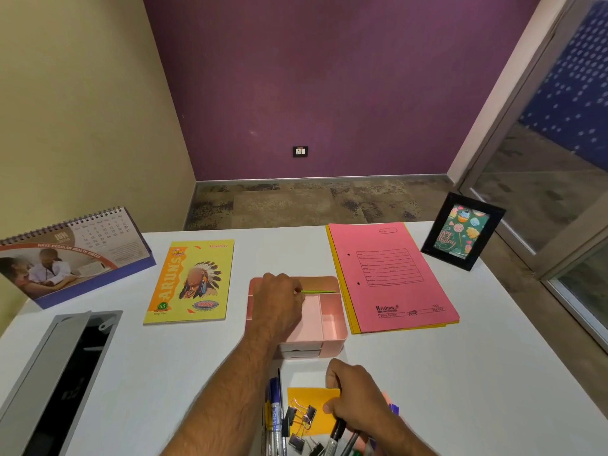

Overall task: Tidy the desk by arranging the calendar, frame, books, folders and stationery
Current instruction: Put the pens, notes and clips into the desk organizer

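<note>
I see my left hand (279, 306) reaching forward with the forearm stretched over the white desk (460, 373), its knuckles up and fingers curled over the pink plastic compartment organiser (332, 319). The fingertips pinch a thin green stick-like item (317, 291), held level above the organiser's rear section; I cannot tell exactly what it is. My right hand (357, 394) sits nearer to me, wrist bent inward, fingers closed down on a yellow sticky-note pad (307, 398) that lies among loose stationery: black binder clips (304, 419), a blue-capped marker (275, 413) and a black pen (335, 434).

Further out, a yellow exercise book with a feathered-headdress cover (190, 283) lies flat left of the organiser. A pink card folder (391, 278) rests on a yellow one just right of it. A spiral-bound desk calendar (70, 256) stands at the far left corner, and a black picture frame with a birthday card (462, 232) stands at the far right. A grey open cable tray (62, 380) is set in the desk at my left.
</note>
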### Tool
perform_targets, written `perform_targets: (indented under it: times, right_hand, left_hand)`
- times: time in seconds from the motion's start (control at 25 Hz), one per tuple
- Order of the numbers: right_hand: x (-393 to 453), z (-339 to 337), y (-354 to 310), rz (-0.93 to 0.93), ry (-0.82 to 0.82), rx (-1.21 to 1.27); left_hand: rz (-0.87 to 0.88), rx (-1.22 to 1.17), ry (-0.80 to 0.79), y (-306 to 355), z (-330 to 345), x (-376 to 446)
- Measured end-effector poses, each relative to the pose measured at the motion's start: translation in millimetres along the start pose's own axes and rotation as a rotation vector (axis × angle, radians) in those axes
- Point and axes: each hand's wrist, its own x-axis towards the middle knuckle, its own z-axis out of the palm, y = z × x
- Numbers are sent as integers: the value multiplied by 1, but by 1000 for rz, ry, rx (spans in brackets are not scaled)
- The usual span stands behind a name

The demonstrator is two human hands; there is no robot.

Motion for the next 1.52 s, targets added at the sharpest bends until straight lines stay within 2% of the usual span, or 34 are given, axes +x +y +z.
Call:
perform_targets:
  times: [0.12,0.28,0.48,0.6,0.72,0.88,0.96,1.04,1.16,1.2,1.32,1.52]
  right_hand:
    - [-6,-7,3,-38,75,82]
    - [-11,-24,3,-98,192,233]
    - [-5,-53,-3,-76,332,730]
    - [0,-63,-14,-123,363,918]
    - [4,-70,-22,-136,359,960]
    - [3,-73,-5,-92,343,737]
    - [-1,-68,14,-67,252,577]
    - [-3,-64,31,-50,140,320]
    - [0,-69,51,-47,-87,-241]
    - [1,-70,56,-43,-145,-342]
    - [3,-67,64,-37,-227,-474]
    - [5,-62,62,-30,-228,-531]
  left_hand:
    - [16,-68,13,-6,-1,-7]
    - [28,-325,30,-10,-7,-17]
    - [135,-774,-159,-13,-26,-37]
    - [210,-759,-202,-6,-33,-40]
    - [226,-689,-182,0,-37,-34]
    - [200,-658,-30,0,-52,-19]
    - [190,-556,91,-1,-58,-8]
    - [168,-422,147,0,-61,2]
    - [108,-280,123,3,-57,11]
    - [87,-256,98,4,-55,12]
    - [61,-200,18,7,-47,13]
    - [96,-242,-23,13,-45,14]
